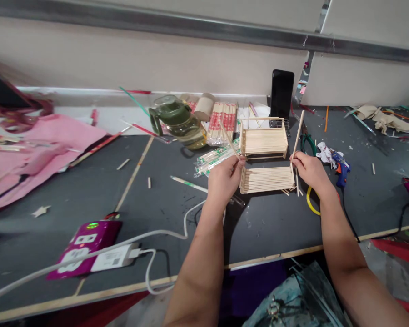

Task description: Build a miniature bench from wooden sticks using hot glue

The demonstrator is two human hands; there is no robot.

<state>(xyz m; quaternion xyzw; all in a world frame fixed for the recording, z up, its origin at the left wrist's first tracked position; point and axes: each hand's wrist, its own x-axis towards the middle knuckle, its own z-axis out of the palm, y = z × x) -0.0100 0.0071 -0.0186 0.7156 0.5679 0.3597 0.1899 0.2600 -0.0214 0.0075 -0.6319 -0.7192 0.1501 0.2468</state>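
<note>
Stick (226, 135) is pinched in the left grip (226, 176), tilted left; a second stick (298, 136) is pinched in the right grip (309, 168), nearly upright. Between them, a slatted tray (267, 180) is set on the table (276, 227), nearer than a similar rack (264, 141).

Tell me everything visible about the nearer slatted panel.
The panel rests on the table, just nearer than the rack: slim, pale, wood-like slats side by side, with raised ends. The left hand is at its far left corner, the right hand at its far right, each holding a stick; whether either hand touches it is unclear.
</note>
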